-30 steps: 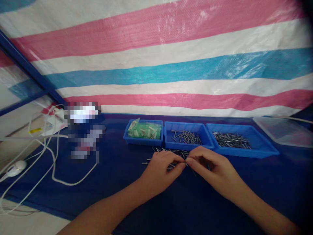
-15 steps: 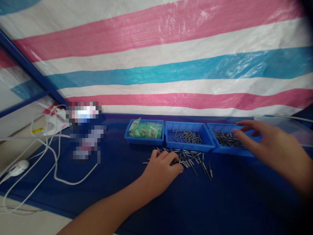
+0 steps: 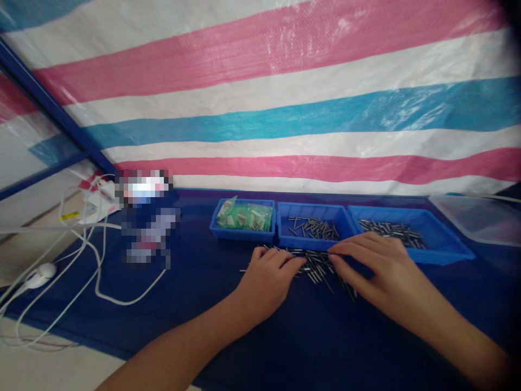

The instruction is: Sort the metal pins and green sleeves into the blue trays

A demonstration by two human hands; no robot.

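Pins (image 3: 315, 274): a tangled heap on the table (image 3: 325, 336), nearest the middle bin (image 3: 303, 241).
Left hand (image 3: 266, 274): fingers curled over the heap's left part; whether you grip a pin, I cannot tell.
Right hand (image 3: 380, 266): thumb and forefinger close together at the heap's right; anything between them is too small to tell.
Picking: since the pins cross, you'd do best to pinch one by a free end, your other hand steadying its neighbours.
Bins: left bin (image 3: 244, 235) holds a green bag (image 3: 266, 214); the middle bin and right bin (image 3: 439, 256) hold more pins.
Surface: dark blue, smooth-looking; strays could roll.
Room: striped sheet (image 3: 260, 125) behind, white cables (image 3: 99, 266) looping at your left.
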